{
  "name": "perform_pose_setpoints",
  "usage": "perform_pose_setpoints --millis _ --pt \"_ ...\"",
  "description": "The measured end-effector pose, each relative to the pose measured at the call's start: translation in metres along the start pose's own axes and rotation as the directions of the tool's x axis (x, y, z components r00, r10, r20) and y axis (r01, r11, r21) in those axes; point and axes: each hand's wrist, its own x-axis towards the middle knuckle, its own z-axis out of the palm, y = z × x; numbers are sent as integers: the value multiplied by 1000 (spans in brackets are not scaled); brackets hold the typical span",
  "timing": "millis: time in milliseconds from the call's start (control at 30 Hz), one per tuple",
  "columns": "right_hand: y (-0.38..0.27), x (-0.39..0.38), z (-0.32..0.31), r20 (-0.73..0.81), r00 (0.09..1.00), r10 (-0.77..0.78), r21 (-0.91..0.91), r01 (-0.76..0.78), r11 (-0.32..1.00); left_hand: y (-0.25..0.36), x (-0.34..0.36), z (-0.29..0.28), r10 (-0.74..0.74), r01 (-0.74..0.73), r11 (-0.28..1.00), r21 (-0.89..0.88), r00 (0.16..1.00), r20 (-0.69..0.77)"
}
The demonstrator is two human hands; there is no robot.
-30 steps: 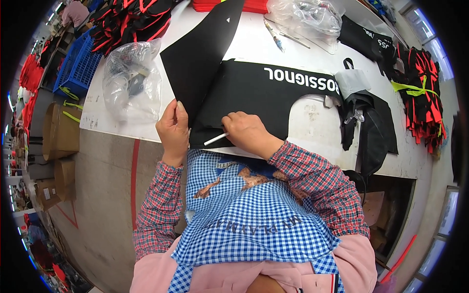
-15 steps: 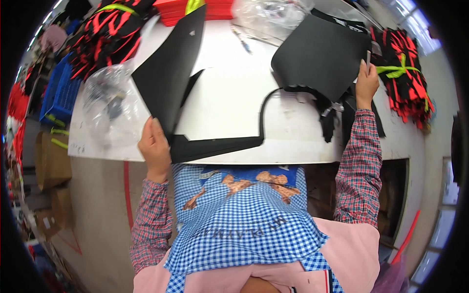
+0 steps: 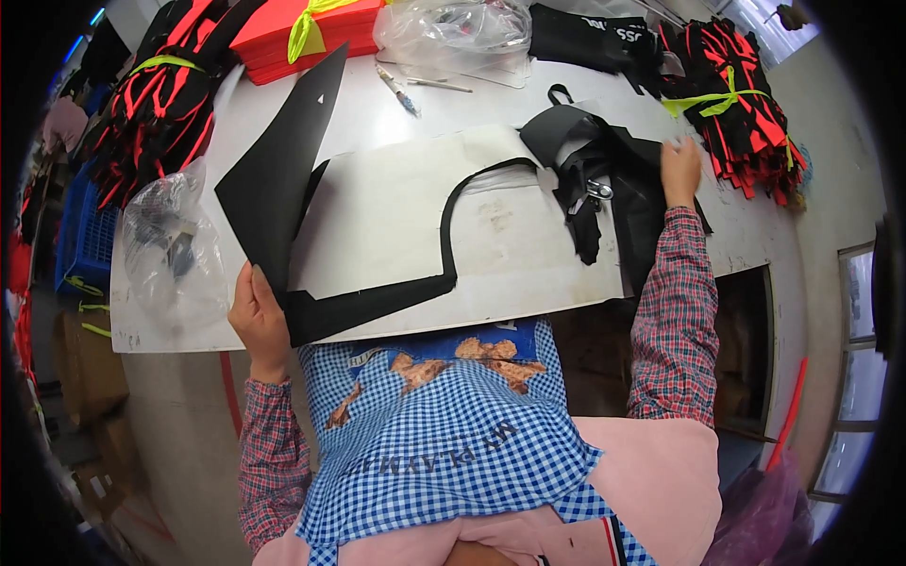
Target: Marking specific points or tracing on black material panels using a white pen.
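My left hand [image 3: 260, 321] pinches the lower edge of a large black fabric panel [image 3: 269, 184] at the table's near left. The panel stands tilted up, with a small pale notch near its tip. From its foot a black strip [image 3: 377, 307] runs right along the table edge, then curves up and over to the right. My right hand [image 3: 680, 174] is at the right, fingers curled, beside a heap of black fabric pieces [image 3: 642, 179] with a shiny metal clip [image 3: 599, 191]. Its fingertips are blurred, so what they hold cannot be made out.
On the white table [image 3: 528, 255] lie a pen [image 3: 397, 91], a clear plastic bag [image 3: 453, 38] and another clear bag [image 3: 165, 236]. Tied red-and-black bundles [image 3: 165, 94] [image 3: 731, 108] flank a red stack [image 3: 293, 38]. A blue crate [image 3: 85, 231] stands left.
The broad black piece my right hand held up no longer stands raised; folded black pieces show at the right. My left hand still holds its panel. The whole view has shifted.
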Motion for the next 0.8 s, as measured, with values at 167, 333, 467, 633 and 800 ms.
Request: perform_pose_setpoints --millis 167,333,467,633,800 --pt "-232 -79 -66 310 844 -438 484 257 837 1 -6 -9 -93 92 996 11 995 25" --pt "-316 -191 -96 370 364 -855 782 374 498 3 -6 2 -17 13 998 -66 998 -62" --pt "-345 -228 -93 352 226 -908 812 408 416 5 -5 6 22 -25 998 -59 999 -47" --pt "-359 -249 -71 213 322 -923 789 500 357 -4 -13 3 -22 21 1000 -2 999 -49" --pt "-342 -209 -70 200 535 -821 795 401 455 -9 -10 0 -76 75 997 -20 997 -25"
